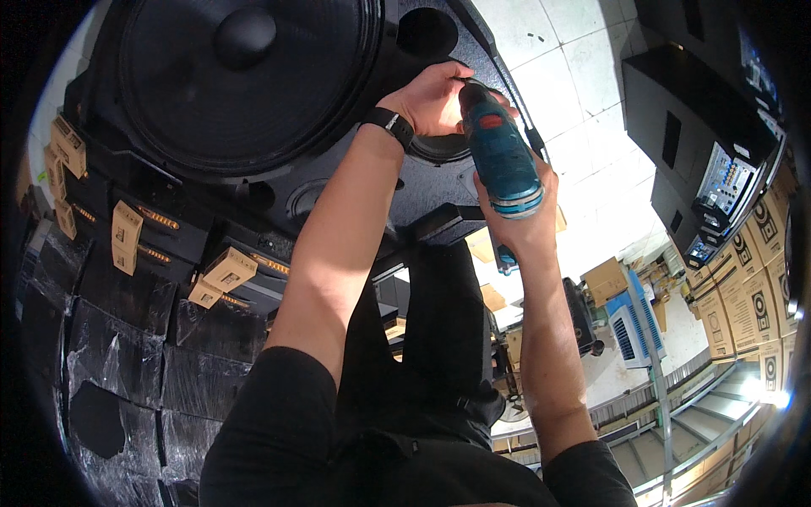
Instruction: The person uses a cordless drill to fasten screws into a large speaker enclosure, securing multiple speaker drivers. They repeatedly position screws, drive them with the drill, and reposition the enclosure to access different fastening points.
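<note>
My right hand (532,207) is wrapped round the grip of a teal cordless drill (503,160), whose nose points down and away at the far right edge of a black speaker cabinet (329,173). Close beside the drill's front end is my left hand (431,100), with a black watch (391,125) on its wrist. Its fingers curl in at the drill's nose; what they hold there is hidden. The drill's tip and any screw are also out of sight. Left of my hands, a large round woofer (245,76) fills much of the cabinet.
Several plastic-wrapped black boxes (118,355) and small cardboard boxes (127,237) stand at the left. White floor tiles (583,84) lie to the right. Beyond them are more black speakers (697,127), stacked printed cartons (748,296) and a blue-and-white unit (634,325).
</note>
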Action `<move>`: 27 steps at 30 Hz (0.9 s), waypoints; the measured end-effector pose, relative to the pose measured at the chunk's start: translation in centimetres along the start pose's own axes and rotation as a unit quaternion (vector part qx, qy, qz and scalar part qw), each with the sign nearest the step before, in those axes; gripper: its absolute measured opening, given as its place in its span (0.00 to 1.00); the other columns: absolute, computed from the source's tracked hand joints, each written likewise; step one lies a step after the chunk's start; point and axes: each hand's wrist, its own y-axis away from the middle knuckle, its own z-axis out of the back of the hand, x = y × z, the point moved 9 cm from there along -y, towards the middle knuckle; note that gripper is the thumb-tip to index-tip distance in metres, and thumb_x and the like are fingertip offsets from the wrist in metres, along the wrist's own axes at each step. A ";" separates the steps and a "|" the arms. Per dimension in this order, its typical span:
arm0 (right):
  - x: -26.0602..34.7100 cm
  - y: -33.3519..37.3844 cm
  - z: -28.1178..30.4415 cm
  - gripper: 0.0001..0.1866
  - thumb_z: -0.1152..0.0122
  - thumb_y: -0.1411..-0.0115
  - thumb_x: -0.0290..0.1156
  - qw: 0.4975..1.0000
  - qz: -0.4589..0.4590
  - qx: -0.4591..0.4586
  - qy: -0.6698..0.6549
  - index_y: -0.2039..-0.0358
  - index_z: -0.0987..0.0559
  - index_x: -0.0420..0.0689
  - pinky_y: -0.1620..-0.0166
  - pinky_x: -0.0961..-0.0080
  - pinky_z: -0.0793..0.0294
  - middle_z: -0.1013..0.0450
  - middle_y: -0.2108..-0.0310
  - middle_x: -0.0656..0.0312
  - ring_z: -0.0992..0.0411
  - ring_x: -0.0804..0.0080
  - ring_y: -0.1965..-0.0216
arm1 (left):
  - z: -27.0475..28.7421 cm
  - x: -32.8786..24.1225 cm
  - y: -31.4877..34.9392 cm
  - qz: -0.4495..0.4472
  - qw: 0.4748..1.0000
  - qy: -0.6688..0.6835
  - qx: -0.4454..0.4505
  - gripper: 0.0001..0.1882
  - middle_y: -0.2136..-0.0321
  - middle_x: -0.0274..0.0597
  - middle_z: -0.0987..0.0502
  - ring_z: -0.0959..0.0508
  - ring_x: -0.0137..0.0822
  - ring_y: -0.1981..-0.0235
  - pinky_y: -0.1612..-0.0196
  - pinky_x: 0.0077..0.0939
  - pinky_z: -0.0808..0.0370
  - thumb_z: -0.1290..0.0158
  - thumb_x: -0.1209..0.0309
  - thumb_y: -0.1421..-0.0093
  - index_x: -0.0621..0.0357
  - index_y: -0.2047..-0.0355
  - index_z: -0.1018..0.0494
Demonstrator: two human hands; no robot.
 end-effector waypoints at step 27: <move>-5.5 -2.5 -0.5 0.17 0.33 0.40 0.25 0.995 0.000 0.099 0.019 0.50 0.19 0.39 0.68 0.77 0.28 0.18 0.58 0.61 0.27 0.78 0.71 | 7.0 30.3 41.3 -0.233 0.782 -0.047 -0.576 0.22 0.49 0.39 0.18 0.19 0.33 0.49 0.48 0.30 0.26 0.55 0.58 0.26 0.58 0.40 0.28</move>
